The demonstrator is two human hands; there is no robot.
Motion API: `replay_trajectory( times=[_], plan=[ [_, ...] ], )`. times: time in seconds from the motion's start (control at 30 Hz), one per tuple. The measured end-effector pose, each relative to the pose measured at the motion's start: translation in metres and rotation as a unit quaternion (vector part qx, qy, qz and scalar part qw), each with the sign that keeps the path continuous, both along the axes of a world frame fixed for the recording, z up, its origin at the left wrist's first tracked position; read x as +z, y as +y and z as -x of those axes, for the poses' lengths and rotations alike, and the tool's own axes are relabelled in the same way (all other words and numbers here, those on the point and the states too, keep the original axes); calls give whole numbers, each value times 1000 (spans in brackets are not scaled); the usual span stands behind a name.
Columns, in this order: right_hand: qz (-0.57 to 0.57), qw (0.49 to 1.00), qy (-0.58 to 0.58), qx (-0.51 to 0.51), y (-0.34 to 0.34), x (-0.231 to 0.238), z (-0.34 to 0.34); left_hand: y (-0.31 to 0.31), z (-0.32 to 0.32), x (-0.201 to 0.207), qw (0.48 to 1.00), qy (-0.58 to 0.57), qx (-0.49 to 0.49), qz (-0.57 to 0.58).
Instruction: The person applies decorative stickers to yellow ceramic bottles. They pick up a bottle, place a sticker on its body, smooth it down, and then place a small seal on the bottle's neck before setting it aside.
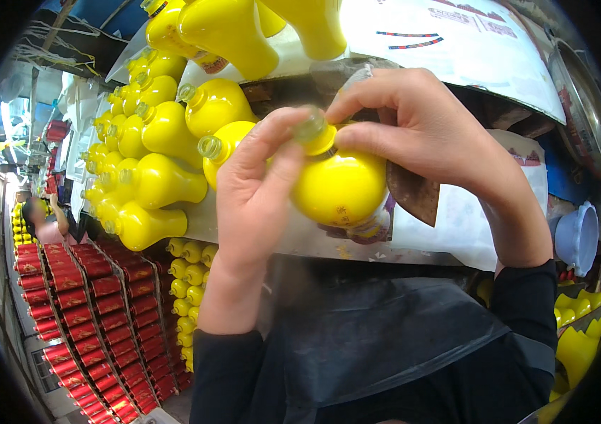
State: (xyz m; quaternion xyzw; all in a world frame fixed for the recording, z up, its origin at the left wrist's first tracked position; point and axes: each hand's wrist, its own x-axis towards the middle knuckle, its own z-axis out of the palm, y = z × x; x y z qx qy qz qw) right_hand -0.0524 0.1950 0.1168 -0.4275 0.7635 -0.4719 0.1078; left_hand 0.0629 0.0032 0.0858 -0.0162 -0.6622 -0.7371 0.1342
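Note:
A rounded yellow bottle with a clear glass neck is tilted up in front of me. My left hand is closed round its neck, fingers and thumb on either side. At the base of the neck, the thumb and forefinger of my right hand press against the bottle, beside a small dark strip. A whitish wrap covers one fingertip of that hand. Below the right hand a brown, pointed flat piece shows; its other end is hidden. Two narrow dark-and-red strips lie on a white sheet beyond.
Several yellow bottles lie stacked at the left, and more stand at the far edge. Red bottles fill racks at lower left, near another person. A metal basin and a pale blue bucket are at the right.

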Motion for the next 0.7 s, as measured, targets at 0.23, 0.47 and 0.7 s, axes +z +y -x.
replay_trajectory(
  times=[0.23, 0.47, 0.7],
  plan=[
    [-21, 996, 57, -70, 5, 2, -21, 4, -5, 5, 997, 40, 30, 60],
    [12, 992, 121, -37, 8, 3, -25, 11, -13, 16, 995, 15, 61, 76],
    [144, 951, 250, -111, 14, -10, -63, 10, -16, 22, 991, 6, 84, 103]
  ],
)
